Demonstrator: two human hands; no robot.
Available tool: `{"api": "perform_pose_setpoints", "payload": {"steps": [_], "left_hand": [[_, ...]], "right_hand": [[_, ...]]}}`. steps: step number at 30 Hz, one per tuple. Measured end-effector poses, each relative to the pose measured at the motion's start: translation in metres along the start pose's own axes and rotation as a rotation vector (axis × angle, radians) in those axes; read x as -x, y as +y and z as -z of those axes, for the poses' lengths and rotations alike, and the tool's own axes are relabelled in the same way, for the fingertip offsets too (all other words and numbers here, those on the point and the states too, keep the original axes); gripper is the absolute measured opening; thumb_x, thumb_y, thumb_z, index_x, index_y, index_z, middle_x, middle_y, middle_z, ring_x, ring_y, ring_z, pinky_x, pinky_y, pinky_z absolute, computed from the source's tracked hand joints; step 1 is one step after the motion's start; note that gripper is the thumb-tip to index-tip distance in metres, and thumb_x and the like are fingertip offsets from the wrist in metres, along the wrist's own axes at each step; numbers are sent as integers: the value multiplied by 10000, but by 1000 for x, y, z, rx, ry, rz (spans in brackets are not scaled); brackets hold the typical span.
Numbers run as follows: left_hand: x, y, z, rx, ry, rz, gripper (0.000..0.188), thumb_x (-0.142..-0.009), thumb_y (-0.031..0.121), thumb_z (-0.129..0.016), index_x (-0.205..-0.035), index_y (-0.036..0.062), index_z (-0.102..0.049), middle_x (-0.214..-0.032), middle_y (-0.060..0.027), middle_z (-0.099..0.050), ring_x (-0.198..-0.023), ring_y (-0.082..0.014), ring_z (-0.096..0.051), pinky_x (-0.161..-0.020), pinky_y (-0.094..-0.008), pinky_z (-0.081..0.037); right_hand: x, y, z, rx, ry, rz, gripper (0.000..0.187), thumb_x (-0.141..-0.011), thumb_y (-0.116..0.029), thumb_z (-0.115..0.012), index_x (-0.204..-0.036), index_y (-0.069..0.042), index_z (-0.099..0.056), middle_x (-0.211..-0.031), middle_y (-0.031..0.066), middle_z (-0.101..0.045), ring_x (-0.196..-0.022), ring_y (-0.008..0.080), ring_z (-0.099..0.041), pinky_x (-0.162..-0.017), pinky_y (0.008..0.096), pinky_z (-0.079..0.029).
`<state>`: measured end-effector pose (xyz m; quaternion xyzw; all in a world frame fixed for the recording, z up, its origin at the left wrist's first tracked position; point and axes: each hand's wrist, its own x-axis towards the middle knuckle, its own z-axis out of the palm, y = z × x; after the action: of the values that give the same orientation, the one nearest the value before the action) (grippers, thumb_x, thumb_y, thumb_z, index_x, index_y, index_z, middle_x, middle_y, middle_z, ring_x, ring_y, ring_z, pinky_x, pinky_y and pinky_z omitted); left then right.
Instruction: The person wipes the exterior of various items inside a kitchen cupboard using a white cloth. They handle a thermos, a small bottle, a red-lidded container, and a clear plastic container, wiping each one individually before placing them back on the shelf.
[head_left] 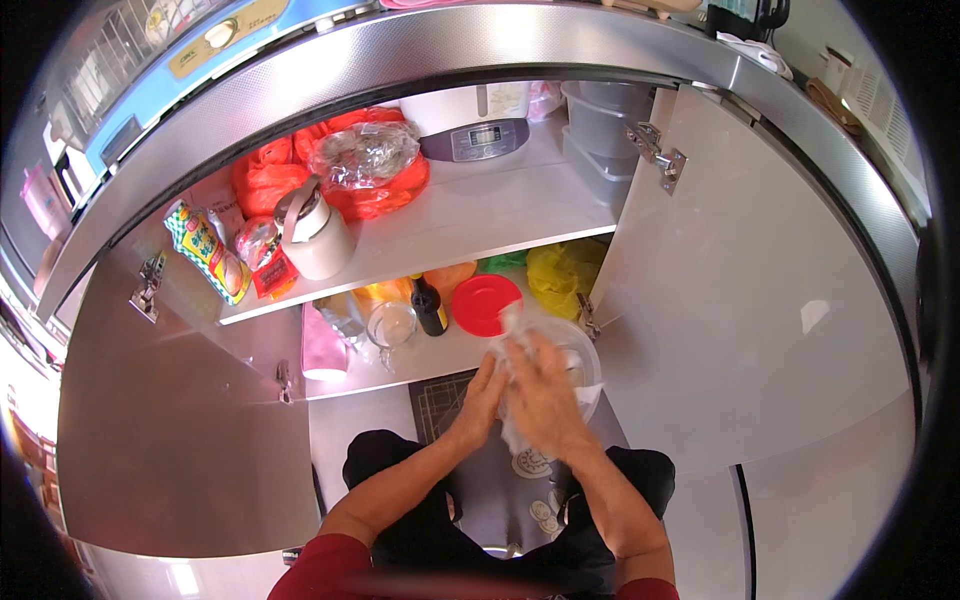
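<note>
A crumpled white cloth (514,436) is bunched between my two hands, in front of the open cabinet. My right hand (546,395) lies over it with fingers bent around it. My left hand (482,402) presses in from the left, its fingertips against the cloth and close to the right fingers. Partly hidden behind my right hand is a round translucent tub (590,350) with white material in it. A red round lid (486,304) rests on the lower shelf just beyond my fingers. To its left stand a dark bottle (428,306) and a clear glass mug (391,325).
Both cabinet doors hang open, the left door (185,400) and the right door (760,270). The upper shelf (470,205) holds a beige thermos jug (314,240), red bags (385,195), an appliance with a display (475,140) and grey bins (605,130). A yellow bag (565,280) sits below.
</note>
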<state>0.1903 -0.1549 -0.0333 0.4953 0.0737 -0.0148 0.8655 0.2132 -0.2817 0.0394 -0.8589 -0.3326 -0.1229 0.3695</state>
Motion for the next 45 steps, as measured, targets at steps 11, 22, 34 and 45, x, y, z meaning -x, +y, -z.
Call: {"api": "perform_pose_setpoints", "payload": {"steps": [11, 22, 34, 45], "left_hand": [[9, 10, 6, -145, -62, 1, 574, -943, 324, -470, -1419, 88, -252, -1242, -47, -473, -1081, -142, -491, -916, -292, -412], [3, 15, -7, -33, 39, -75, 529, -930, 289, -501, -1378, 63, -335, -1236, -63, -494, -1092, -163, -494, -945, -303, -399], [7, 30, 20, -11, -43, -2, 539, -921, 308, -470, -1389, 76, -337, -1261, -78, -493, -1108, -160, -499, -941, -309, -403], [11, 31, 10, -229, -159, -209, 702, -820, 145, -638, -1417, 79, -274, -1310, -63, -456, -1193, -165, -442, -1012, -325, -343]], "right_hand": [[6, 33, 8, -247, -69, 74, 555, -771, 52, -506, -1311, -59, -450, -1257, 203, -411, -1152, 378, -413, -979, 374, -350], [24, 42, 5, -45, -1, -159, 734, -753, -260, -676, -1379, -72, -342, -1390, 197, -299, -1206, 399, -329, -974, 503, -290], [35, 14, 2, -208, -187, 230, 711, -657, -142, -723, -1302, -109, -426, -1275, 164, -418, -1115, 345, -449, -945, 418, -388], [10, 36, 15, -179, 179, 51, 511, -629, -66, -689, -1122, -69, -555, -1145, 150, -500, -1048, 343, -494, -882, 410, -431]]}}
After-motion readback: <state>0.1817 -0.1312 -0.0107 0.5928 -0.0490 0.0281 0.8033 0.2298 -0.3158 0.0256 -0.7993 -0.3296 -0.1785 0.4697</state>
